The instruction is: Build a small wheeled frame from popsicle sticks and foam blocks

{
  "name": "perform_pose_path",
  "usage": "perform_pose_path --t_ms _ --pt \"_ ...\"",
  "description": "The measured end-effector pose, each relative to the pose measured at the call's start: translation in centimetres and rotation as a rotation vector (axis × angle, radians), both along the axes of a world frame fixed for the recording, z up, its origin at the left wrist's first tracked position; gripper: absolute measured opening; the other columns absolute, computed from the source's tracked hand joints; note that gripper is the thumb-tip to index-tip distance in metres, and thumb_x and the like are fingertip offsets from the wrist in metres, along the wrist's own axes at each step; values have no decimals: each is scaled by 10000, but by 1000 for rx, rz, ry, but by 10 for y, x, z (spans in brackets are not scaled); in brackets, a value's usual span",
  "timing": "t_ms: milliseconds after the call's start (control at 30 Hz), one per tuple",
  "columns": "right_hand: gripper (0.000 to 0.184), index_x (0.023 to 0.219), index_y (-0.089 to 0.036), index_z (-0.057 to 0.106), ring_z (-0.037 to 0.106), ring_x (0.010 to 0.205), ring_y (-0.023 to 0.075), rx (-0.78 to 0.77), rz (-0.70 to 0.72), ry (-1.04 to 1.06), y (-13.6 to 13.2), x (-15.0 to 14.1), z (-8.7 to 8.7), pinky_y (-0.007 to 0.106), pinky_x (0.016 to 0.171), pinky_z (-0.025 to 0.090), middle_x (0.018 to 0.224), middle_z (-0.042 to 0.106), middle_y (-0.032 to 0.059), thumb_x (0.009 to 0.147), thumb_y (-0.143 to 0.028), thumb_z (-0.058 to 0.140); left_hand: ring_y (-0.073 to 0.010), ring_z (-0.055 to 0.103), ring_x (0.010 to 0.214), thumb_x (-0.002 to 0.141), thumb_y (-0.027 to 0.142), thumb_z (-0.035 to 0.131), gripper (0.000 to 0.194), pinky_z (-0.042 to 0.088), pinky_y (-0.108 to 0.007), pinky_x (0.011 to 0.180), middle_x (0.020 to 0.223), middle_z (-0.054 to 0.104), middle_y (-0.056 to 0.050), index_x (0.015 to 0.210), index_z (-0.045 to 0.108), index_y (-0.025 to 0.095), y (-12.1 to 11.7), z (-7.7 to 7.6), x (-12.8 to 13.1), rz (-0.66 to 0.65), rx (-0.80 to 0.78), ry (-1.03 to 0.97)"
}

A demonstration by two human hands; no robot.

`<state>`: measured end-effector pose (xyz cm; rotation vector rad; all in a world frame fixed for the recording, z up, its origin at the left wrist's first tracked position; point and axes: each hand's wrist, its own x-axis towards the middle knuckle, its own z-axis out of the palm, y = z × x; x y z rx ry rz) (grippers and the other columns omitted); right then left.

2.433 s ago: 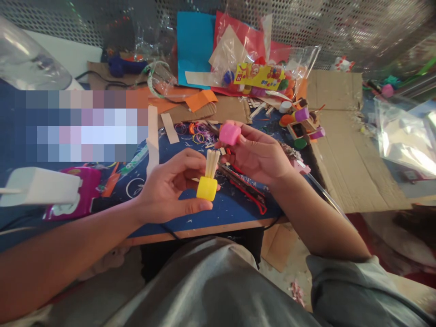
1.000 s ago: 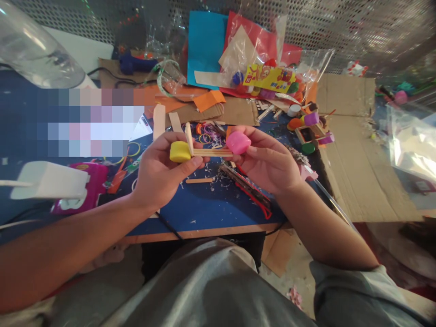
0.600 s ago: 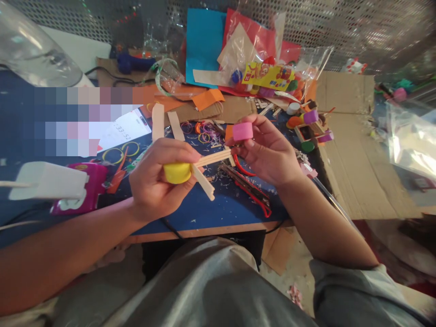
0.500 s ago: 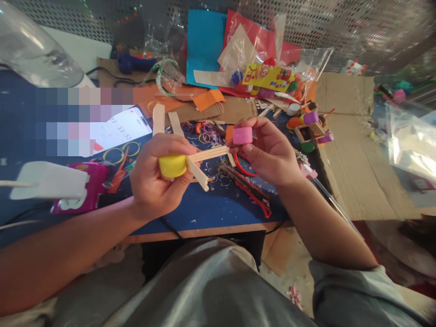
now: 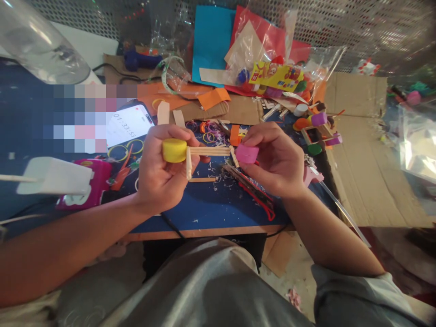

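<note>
My left hand [image 5: 163, 181] is closed around a yellow cap-like cylinder [image 5: 174, 151] and one end of a wooden stick frame [image 5: 211, 151]. The frame's long sticks run level to the right, with short crosspieces at both ends. Between thumb and fingers, my right hand [image 5: 281, 159] pinches a pink cap-like cylinder [image 5: 247, 154] against the frame's right end; whether it is fixed there I cannot tell. Below the hands lie a cutter knife with a red edge [image 5: 250, 190] and a loose wooden stick [image 5: 203, 180] on the blue tabletop [image 5: 204, 209].
On the left lie a lit phone [image 5: 127, 121], a white charger plug [image 5: 54, 175] and a magenta box [image 5: 102, 181]. A small stick build with coloured caps [image 5: 318, 127] stands at right by cardboard [image 5: 361, 159]. Plastic bags and coloured paper [image 5: 214, 45] fill the back.
The stick frame has turned to lie level, its left crosspiece now hanging downward. My right hand has brought the pink cylinder down to the frame's right end.
</note>
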<state>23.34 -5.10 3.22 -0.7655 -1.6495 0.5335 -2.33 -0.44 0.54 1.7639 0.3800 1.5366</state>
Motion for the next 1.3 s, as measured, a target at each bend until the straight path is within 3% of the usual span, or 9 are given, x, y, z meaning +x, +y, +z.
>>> perform_pose_path --t_ms 333,567,733,867,967,1100,1300 --pt "259 1152 -285 803 769 1018 254 -35 60 74 -1 -5 -3 426 893 677 1083 790 75 944 -286 957 -183 794 958 1031 307 934 449 785 -319 808 1208 702 -51 1399 678 306 2 -1 -1 -146 -44 -55" --pt "345 1155 -261 796 782 1037 211 -6 84 80 0 -7 -2 380 915 691 1088 798 41 869 -116 922 -174 789 921 1073 350 891 383 780 -352 834 1195 698 -43 1365 645 312 0 -5 1 -112 -77 -40" --pt "290 1134 -303 795 793 1027 246 -36 66 79 -2 -8 -1 432 901 716 1072 798 51 912 -213 958 -181 796 891 1072 484 879 425 762 -319 739 1185 697 -47 1357 599 341 1 -8 1 -22 -59 40" --pt "333 1136 -254 799 798 1015 229 -14 89 112 -2 -9 -1 405 885 705 1070 802 48 869 -131 957 -183 793 898 1064 549 881 442 750 -307 714 1174 697 -45 1332 598 341 -1 -8 1 4 -65 51" --pt "360 1142 -255 801 798 1015 223 -10 102 114 -1 -9 -1 398 892 703 1071 806 48 854 -97 951 -181 795 885 1067 554 876 441 753 -317 720 1176 700 -45 1337 596 346 0 -9 1 -1 -69 48" --pt "307 1129 -293 795 795 1016 239 -45 83 98 -2 -8 0 433 892 715 1075 812 49 898 -182 963 -181 795 873 1069 551 870 433 757 -323 717 1173 698 -43 1334 594 349 1 -10 2 2 -65 57" --pt "362 1142 -263 798 798 1029 210 -31 96 95 -3 -8 0 385 910 716 1084 815 40 855 -102 949 -183 816 905 1039 435 911 426 751 -284 701 1176 697 -49 1335 626 323 1 -8 2 -48 -40 4"
